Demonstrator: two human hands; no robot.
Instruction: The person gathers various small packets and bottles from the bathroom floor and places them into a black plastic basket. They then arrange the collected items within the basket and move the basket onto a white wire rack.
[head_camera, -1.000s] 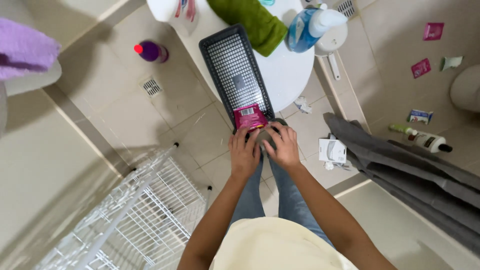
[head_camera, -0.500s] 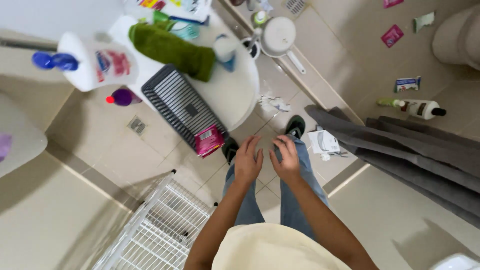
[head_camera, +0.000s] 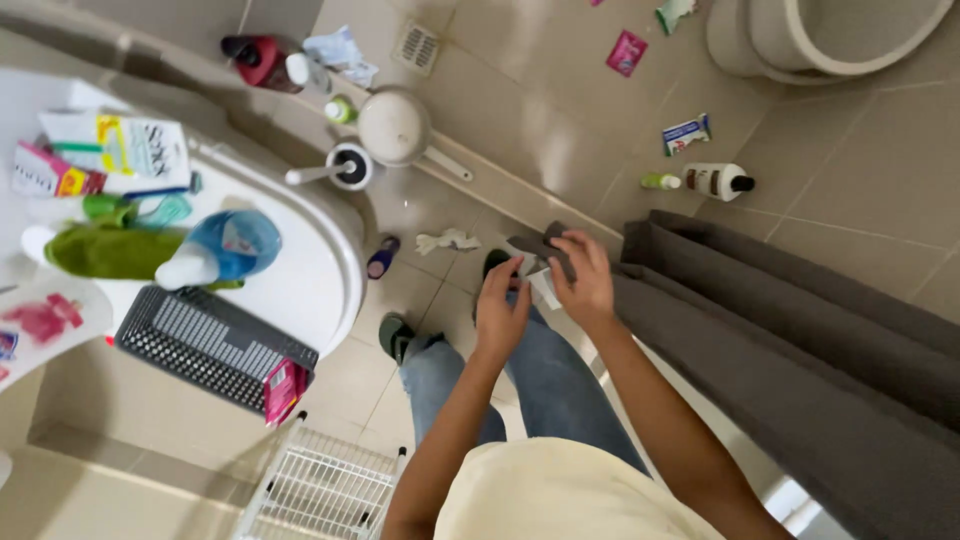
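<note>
The person stands on a tiled bathroom floor (head_camera: 560, 140), looking down at both hands held out over jeans-clad legs; the left hand (head_camera: 500, 312) is open, its grip apart with fingers spread and nothing clamped in it, hovering just beside a small dark grey item (head_camera: 545, 243) and a white scrap (head_camera: 546, 287); the right hand (head_camera: 583, 280) curls over those pieces, fingertips touching the dark item's edge, though whether its grip is truly closed on it cannot be told; the dark item thus lies between the two hands, above the feet in green slippers (head_camera: 397, 335); to the right, a long grey curtain (head_camera: 800, 340) lies bunched across the floor, touching the right forearm's side; to the left, a white rounded tabletop (head_camera: 320, 280) carries a dark slatted basket (head_camera: 205, 345) with a pink packet (head_camera: 283, 388) at its near corner, a blue-and-white spray bottle (head_camera: 225, 248) and a green cloth (head_camera: 105, 250); far on the floor stand a white toilet brush holder (head_camera: 350, 166), a round white lidded pot (head_camera: 395, 125) and a red bottle (head_camera: 258, 58); farther right lie a white bottle with a dark cap (head_camera: 715, 181) and a pink sachet (head_camera: 627, 52); a white wire rack (head_camera: 320, 490) sits near, left of the legs.
</note>
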